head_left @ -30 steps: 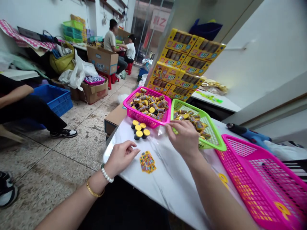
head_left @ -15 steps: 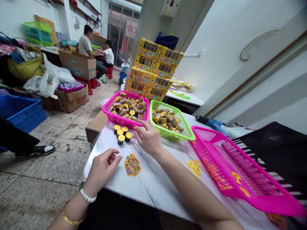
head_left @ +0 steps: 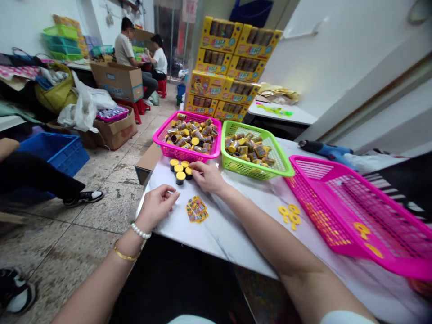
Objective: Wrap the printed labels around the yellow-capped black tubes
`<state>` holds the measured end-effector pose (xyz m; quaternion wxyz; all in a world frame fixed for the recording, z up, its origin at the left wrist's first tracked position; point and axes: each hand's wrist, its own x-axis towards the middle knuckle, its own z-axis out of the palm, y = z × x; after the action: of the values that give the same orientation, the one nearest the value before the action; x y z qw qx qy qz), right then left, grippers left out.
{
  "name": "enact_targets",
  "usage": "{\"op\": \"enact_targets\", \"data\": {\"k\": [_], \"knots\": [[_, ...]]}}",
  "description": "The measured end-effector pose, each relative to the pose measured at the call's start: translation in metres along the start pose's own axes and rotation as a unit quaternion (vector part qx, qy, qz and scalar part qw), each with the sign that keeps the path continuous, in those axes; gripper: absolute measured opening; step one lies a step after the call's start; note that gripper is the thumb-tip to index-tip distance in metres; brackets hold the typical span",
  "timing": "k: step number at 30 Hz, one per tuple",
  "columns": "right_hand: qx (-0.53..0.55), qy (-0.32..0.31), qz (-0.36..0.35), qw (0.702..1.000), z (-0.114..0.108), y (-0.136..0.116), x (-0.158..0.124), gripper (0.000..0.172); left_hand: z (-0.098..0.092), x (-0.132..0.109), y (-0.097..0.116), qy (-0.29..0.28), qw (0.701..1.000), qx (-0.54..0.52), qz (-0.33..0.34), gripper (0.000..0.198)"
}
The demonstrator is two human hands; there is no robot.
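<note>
My right hand (head_left: pixel 208 177) reaches over the white marbled table (head_left: pixel 219 225). Its thumb and fingertips close on the rightmost tub (head_left: pixel 188 173) of a small cluster. These are little black tubs (head_left: pixel 180 178) with yellow lids, standing upright. My left hand (head_left: pixel 158 203) hovers by the table's left edge, fingers loosely curled, thumb apart, with nothing visible in it. Between and below my hands lies a loose pile of printed yellow cards (head_left: pixel 196 209). Behind the tubs stands a pink basket (head_left: pixel 189 154), full of small labelled tubs; a green basket (head_left: pixel 256 169) beside it holds more.
Yellow rings (head_left: pixel 289 214) lie at the right, beside a large pink basket (head_left: pixel 324 234). A blue power tool (head_left: pixel 327 152) lies behind that. Yellow boxes (head_left: pixel 216 85) are stacked at the back. At left are a blue crate (head_left: pixel 64 155) and a person's leg; two people sit farther back.
My right hand has moved from beside the pink basket's front to the rightmost tub. My left hand stays loosely curled near the table edge. The camera view has shifted.
</note>
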<state>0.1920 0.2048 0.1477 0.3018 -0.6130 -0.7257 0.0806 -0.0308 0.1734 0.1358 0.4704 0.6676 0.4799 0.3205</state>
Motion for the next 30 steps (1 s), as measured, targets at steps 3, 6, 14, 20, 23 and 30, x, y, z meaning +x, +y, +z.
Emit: {"op": "enact_targets", "data": {"k": [3,6,14,20,23,30], "knots": [[-0.003,0.009,0.023,1.000,-0.001,-0.006,-0.004,0.026,-0.001,-0.001,0.001,0.022,1.000,0.006,-0.010,0.047],[-0.017,0.016,0.038,0.999,-0.001,-0.013,-0.005,0.029,-0.002,-0.002,0.002,0.032,0.999,0.022,-0.027,0.052],[-0.010,0.008,0.041,0.999,-0.015,-0.002,-0.023,0.032,-0.002,-0.002,0.005,0.045,0.995,0.093,-0.002,0.050],[0.069,0.040,0.044,0.996,-0.026,0.000,-0.072,0.011,0.019,-0.009,0.007,0.045,0.977,0.175,0.116,0.031],[0.101,0.063,0.028,0.993,-0.030,-0.004,-0.083,0.014,0.041,-0.016,0.009,0.050,0.953,0.254,0.157,0.021],[0.210,0.083,0.128,0.966,-0.036,-0.018,-0.079,0.028,0.052,-0.027,0.013,0.061,0.946,0.243,0.207,0.017]]}}
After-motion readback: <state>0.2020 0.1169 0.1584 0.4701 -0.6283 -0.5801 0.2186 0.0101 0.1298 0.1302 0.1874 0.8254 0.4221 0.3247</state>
